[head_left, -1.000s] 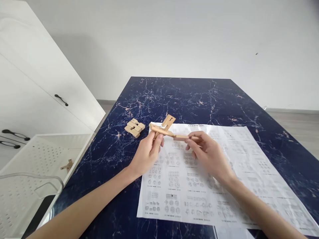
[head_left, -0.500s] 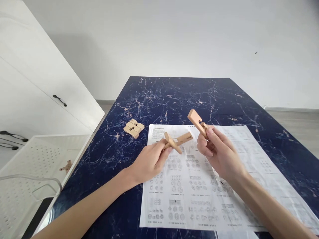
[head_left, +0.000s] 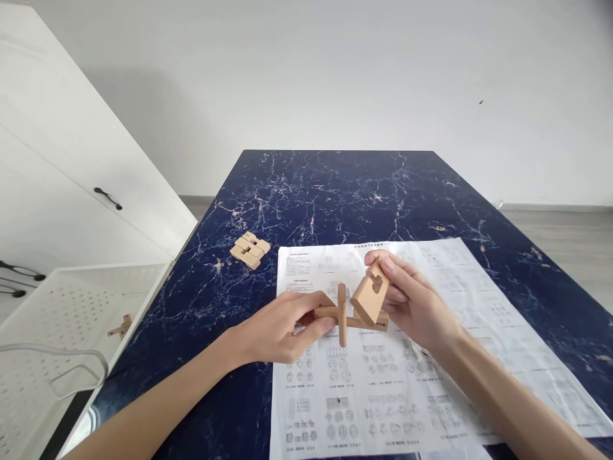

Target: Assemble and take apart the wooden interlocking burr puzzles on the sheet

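Observation:
Between the thumb and fingers of my left hand [head_left: 287, 326] is a cross-shaped wooden puzzle piece [head_left: 342, 319], one bar upright and a longer bar pointing right. My right hand [head_left: 414, 294] grips a notched wooden puzzle block [head_left: 372, 294], its cut-out facing me. The block overlaps the right end of the cross piece's long bar; whether the two touch I cannot tell. Both hands are closed and hover over a printed instruction sheet [head_left: 354, 390] with rows of small diagrams.
A flat cluster of wooden puzzle pieces [head_left: 249, 250] lies on the dark blue marbled table [head_left: 325, 198], left of the sheet. In a white perforated basket [head_left: 62, 319] at the left lies another wooden piece [head_left: 122, 324]. White cabinets [head_left: 86, 147] stand behind the basket.
My hands have come together and lower. The right hand has turned the notched block so its cut-out shows. In my left hand the cross piece has rotated, its short bar now upright.

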Action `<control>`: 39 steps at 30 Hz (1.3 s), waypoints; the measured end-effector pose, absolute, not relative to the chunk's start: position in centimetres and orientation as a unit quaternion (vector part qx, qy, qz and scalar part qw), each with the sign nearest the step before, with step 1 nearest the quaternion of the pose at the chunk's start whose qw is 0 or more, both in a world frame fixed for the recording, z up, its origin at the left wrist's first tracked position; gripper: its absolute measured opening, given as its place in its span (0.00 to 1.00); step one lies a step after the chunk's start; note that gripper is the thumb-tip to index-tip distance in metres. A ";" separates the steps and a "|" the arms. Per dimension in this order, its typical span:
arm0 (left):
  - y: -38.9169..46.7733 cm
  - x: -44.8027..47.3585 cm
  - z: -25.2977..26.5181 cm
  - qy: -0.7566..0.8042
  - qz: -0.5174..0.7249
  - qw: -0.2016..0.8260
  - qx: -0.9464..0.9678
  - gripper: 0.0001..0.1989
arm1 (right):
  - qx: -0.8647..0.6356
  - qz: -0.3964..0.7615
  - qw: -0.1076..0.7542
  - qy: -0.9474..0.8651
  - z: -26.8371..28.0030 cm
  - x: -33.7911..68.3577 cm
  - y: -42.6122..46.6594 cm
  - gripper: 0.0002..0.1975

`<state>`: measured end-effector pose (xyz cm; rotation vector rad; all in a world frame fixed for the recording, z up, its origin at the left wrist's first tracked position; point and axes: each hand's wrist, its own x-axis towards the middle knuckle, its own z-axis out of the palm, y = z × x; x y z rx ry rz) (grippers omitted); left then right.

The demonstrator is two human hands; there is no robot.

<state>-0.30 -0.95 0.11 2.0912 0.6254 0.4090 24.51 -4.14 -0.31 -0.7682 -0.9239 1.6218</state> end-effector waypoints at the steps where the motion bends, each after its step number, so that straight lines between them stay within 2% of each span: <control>1: -1.0 -0.3 0.1 0.246 0.168 0.443 0.846 0.09 | -0.317 0.685 0.524 -0.394 -0.3 24.4 -4.2 0.13; 9: -0.9 -0.1 -0.3 0.208 0.189 0.467 0.838 0.06 | -0.342 0.704 0.432 -0.447 -0.5 23.6 -4.7 0.15; 16: -0.5 -0.1 0.2 0.291 0.203 0.514 0.780 0.11 | -0.306 0.712 0.496 -0.391 -0.3 24.0 -4.4 0.13; 23: 0.1 -0.3 -0.3 0.271 0.235 0.638 0.682 0.14 | -0.298 0.702 0.504 -0.405 -0.9 24.0 -4.3 0.12; 29: 0.1 -0.3 -0.2 0.246 0.242 0.676 0.651 0.16 | -0.334 0.675 0.507 -0.419 -0.9 24.1 -4.2 0.13; 39: 0.1 -0.2 -0.1 0.201 0.229 0.708 0.636 0.12 | -0.326 0.664 0.491 -0.461 -1.0 24.1 -4.3 0.12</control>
